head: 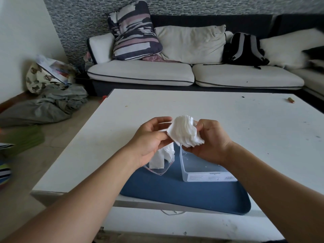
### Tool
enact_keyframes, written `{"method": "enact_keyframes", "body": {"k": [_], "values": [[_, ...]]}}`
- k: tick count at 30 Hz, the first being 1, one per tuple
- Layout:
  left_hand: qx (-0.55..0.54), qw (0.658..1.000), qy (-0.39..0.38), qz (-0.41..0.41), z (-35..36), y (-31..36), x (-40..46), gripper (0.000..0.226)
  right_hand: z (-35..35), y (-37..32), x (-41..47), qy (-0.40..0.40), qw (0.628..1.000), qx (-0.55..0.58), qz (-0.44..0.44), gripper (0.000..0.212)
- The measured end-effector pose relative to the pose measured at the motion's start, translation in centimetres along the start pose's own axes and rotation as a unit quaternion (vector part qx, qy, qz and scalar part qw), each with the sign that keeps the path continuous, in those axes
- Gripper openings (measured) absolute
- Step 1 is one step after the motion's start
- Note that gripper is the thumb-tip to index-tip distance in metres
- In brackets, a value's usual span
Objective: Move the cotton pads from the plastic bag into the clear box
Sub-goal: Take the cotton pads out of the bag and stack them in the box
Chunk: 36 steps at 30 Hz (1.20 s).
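A fanned stack of white cotton pads (184, 131) is held in the air above the table, between both hands. My right hand (208, 139) grips the stack from the right, fingers curled round it. My left hand (150, 137) pinches its left edge. Below my left hand the clear plastic bag (160, 163) with a red zip strip hangs down onto the blue tray, with more white pads inside; how the bag is held is hidden. The clear box (201, 171) stands on the tray under my right hand, and no pads are visible inside it.
The blue tray (184, 193) lies at the near edge of the white table (245, 120). A small orange object (291, 100) lies at the far right of the table. Behind it stands a sofa with cushions and a black backpack (245, 50). Clothes and bags lie on the floor at left.
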<state>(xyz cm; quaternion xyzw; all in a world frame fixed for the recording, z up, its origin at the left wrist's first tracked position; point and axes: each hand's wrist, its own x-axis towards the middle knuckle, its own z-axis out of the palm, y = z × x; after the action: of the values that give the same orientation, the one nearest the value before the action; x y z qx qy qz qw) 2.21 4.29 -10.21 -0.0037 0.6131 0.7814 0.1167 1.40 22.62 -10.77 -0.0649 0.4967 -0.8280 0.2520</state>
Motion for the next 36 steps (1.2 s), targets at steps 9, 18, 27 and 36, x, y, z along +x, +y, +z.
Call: {"method": "enact_keyframes", "body": {"k": [9, 18, 27, 36], "values": [[-0.039, 0.997, -0.004, -0.064, 1.0, 0.1, -0.5, 0.014, -0.7, -0.1, 0.3, 0.021, 0.997, -0.071, -0.038, 0.047], [-0.098, 0.994, -0.005, -0.057, 1.2, 0.1, -0.9, 0.022, -0.6, -0.6, -0.4, 0.039, 0.989, -0.128, -0.065, 0.042], [-0.04, 0.998, 0.021, -0.039, 1.3, 0.4, -0.7, 0.017, -0.5, -1.3, -0.8, 0.036, 0.994, -0.09, -0.052, 0.042], [-0.019, 0.988, -0.057, -0.14, 0.0, 0.7, -1.0, 0.027, -0.6, -1.5, -1.6, 0.064, 0.991, -0.111, -0.027, 0.023]]}}
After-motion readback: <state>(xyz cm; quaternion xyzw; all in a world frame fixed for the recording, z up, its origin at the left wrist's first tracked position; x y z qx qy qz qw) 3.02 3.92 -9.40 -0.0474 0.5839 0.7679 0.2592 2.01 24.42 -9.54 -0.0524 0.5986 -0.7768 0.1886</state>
